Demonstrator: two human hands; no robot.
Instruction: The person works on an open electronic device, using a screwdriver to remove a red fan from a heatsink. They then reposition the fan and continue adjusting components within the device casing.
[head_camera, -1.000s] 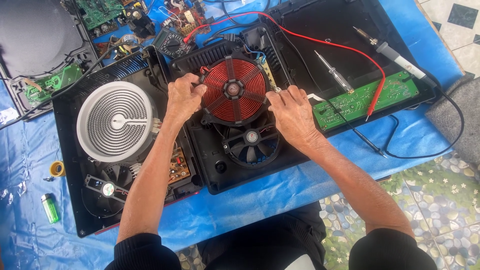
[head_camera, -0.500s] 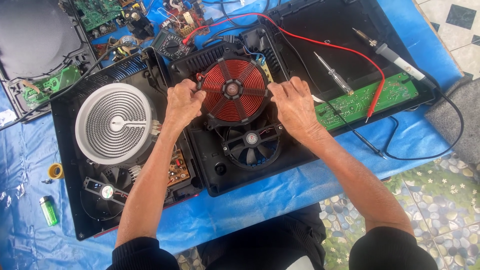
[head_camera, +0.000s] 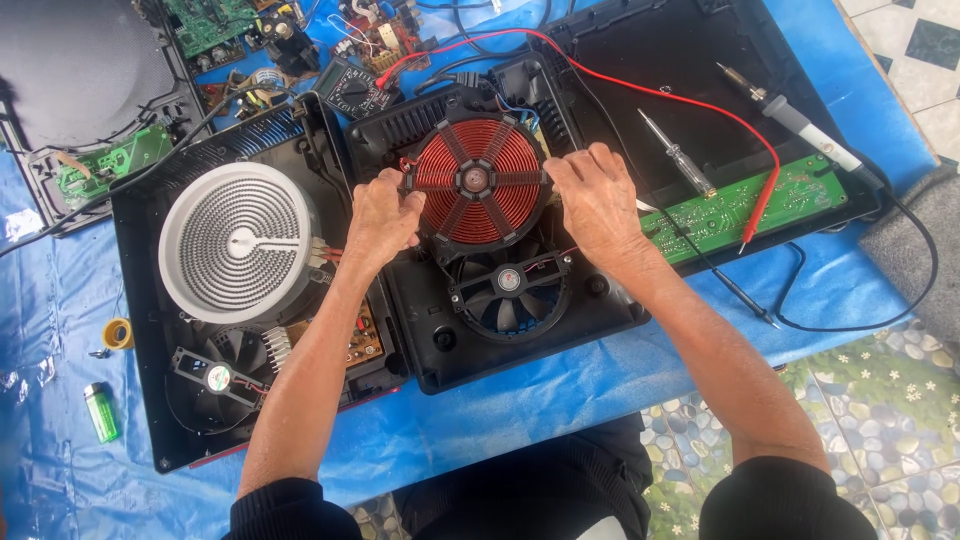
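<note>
A round red copper induction coil (head_camera: 478, 180) on a black spoked holder sits in the open black cooker case (head_camera: 430, 345). My left hand (head_camera: 383, 215) grips the coil's left edge with closed fingers. My right hand (head_camera: 598, 200) holds its right edge. Just below the coil lies a black cooling fan (head_camera: 510, 290). To the left, a white round radiant heating element (head_camera: 238, 243) rests in the other half of the case.
A green circuit board (head_camera: 755, 205), a screwdriver (head_camera: 678, 155), a soldering iron (head_camera: 800, 120) and red and black probe leads (head_camera: 765, 190) lie at right. A multimeter (head_camera: 352, 88) and loose boards sit at the back. A green lighter (head_camera: 100, 412) and tape roll (head_camera: 118, 332) lie on the blue sheet.
Both hands have shifted slightly along the coil's rim, staying on its left and right edges. The coil sits a little turned.
</note>
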